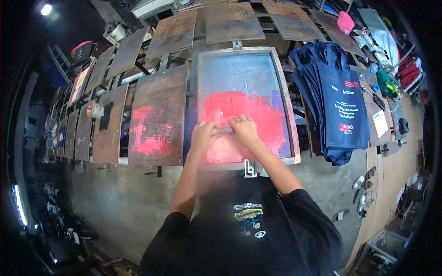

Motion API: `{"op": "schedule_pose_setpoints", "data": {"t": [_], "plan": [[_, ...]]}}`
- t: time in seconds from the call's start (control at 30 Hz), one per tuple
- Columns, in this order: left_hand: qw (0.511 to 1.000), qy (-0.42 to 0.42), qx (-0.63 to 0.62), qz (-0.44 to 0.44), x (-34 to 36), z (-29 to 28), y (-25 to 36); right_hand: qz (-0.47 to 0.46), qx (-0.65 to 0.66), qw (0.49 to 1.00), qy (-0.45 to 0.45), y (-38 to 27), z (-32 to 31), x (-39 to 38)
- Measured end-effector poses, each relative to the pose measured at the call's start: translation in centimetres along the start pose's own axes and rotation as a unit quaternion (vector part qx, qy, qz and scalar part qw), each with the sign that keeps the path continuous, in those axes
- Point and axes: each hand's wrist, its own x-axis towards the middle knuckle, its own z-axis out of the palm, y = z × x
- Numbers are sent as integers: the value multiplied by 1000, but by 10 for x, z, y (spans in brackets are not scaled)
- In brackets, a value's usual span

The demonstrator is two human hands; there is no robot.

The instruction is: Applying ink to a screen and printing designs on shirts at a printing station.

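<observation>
Both my hands grip a squeegee (223,131), a pale bar mostly hidden under my fingers. My left hand (203,135) closes round its left end, and my right hand (244,129) closes round the right part. Beneath them lies a framed printing screen (286,102) with a wooden rim. Bright red-pink ink (260,110) covers the lower and middle mesh, while the far part looks blue-grey. The squeegee's blade edge cannot be made out. A metal clamp (250,168) sits at the screen's near edge.
Just left stands a board (159,115) stained with red ink. More flat brown boards (235,22) run along the far side and left. A stack of navy cloth bags (343,108) with printing hangs over the right side. Shoes (359,182) lie on the floor at right.
</observation>
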Motion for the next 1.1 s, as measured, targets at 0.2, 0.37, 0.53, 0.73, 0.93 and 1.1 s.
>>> {"op": "schedule_pose_setpoints", "data": {"t": [0.2,0.37,0.53,0.73,0.93,1.1], "plan": [[998,-31,-52,11,-42,9,3,34,-42,998,15,-31,11,-51],[994,-44,-62,82,-80,15,4,45,-25,997,-59,-43,0,-93],[990,-9,-68,125,-57,22,-15,29,-22,995,-94,-22,14,-62],[993,-25,-33,115,15,7,-39,10,-58,996,-66,-3,8,7],[991,22,-40,126,-17,26,-47,34,-120,992,34,-15,33,-25],[992,-2,-47,116,-89,17,-25,46,-50,996,-63,-47,20,-72]]}}
